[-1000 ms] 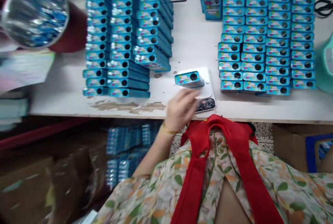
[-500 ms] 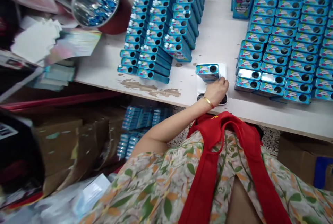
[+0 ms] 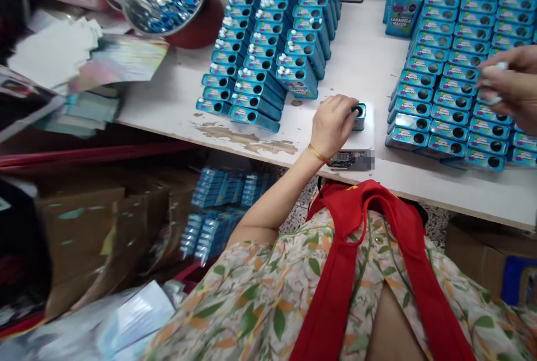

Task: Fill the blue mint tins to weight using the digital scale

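So the tin (image 3: 359,122) is standing upright on the scale (image 3: 368,140), hole side up, and the left hand (image 3: 333,126) is over its left end with the fingers bent right by the hole. Can't tell from here whether they're actually gripping the tin or just resting on it, or whether anything's between them, since the hand covers most of it. The right hand (image 3: 509,78) is way off to the side above the right-hand rows (image 3: 451,92), fingers pinched narrow around a few white bits (image 3: 502,65). It's kinda blurry, so no count from me.

Tips, imo: go light with that left hand. Any lean on the tin leans on the scale too, so I'd only trust the display (image 3: 343,156) with the fingers lifted off. I can't make out the digits anyway. Keep fingertips off the hole so it's easy to see, and the tin square on the plate, not tipped. For the right hand, a loose pinch seems smart; bits that small look like they'd roll if they slip.
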Tool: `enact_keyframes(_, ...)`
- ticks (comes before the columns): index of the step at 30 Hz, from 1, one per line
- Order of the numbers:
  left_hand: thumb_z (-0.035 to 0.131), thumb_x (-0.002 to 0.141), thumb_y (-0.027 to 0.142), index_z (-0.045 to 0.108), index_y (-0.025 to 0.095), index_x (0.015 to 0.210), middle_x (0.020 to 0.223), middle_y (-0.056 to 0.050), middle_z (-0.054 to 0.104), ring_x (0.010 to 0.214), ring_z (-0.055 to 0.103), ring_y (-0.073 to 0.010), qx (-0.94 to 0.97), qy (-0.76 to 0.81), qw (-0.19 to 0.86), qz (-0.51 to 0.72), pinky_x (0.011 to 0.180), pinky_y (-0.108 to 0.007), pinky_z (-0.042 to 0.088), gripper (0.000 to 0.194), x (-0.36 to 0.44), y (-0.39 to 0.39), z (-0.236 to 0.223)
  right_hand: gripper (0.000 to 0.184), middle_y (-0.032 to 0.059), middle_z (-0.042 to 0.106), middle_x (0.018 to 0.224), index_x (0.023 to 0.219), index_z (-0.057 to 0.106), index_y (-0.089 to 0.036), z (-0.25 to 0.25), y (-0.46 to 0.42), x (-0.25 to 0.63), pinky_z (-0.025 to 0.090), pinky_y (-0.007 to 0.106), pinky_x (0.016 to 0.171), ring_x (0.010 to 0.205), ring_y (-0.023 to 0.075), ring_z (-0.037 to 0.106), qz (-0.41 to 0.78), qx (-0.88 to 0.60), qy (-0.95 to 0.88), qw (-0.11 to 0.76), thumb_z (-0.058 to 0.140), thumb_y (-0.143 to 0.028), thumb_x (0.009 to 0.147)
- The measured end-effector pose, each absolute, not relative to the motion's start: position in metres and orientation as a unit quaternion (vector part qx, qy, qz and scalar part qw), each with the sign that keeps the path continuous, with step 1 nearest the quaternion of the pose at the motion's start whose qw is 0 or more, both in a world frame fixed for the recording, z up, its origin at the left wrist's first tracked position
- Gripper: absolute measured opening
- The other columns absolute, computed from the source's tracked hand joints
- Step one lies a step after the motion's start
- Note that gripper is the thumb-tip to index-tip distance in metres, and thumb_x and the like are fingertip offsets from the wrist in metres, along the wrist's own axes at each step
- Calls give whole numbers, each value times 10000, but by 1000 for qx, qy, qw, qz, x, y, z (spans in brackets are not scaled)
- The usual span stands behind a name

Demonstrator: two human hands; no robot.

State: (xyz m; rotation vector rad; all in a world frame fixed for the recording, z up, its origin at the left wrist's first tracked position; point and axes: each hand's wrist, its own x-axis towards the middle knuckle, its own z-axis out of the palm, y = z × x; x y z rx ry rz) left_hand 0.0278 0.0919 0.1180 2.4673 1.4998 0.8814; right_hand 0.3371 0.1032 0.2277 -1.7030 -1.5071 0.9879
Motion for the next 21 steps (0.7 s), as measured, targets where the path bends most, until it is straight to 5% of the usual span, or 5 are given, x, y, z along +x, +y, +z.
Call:
enact_keyframes(3,350,1027,394,594,207,1124,1096,-83,636,1051,617,-202,799,510,62,312,915,-386,513,322,20,89,113,74,-2,550,609,906,723,-164,230,120,273,365,287,535,517,73,466,417,-584,-649,251,702,-188,840)
enact_keyframes(8,359,1024,419,607,206,1103,1067,-74,619,1042,608,-186,756,532,93,369,892,-363,531,337,-6,71,107,63,10,581,637,816,702,-182,215,138,204,451,320,657,641,161,572,358,-503,-780,104,665,-132,827)
enact_keyframes(13,413,1014,382,610,192,1046,999,-56,628,945,606,-156,733,539,122,397,837,-316,518,276,-23,57,96,68,52,606,696,786,705,-211,186,150,194,473,396,813,887,269,622,324,-465,-820,77,718,-275,804)
enact_keyframes(21,430,1008,370,615,192,1005,950,-60,640,856,592,-145,714,555,126,409,768,-297,503,257,-28,52,89,150,66,642,790,927,698,-204,177,152,187,464,397,799,875,271,616,292,-472,-832,19,742,-240,788)
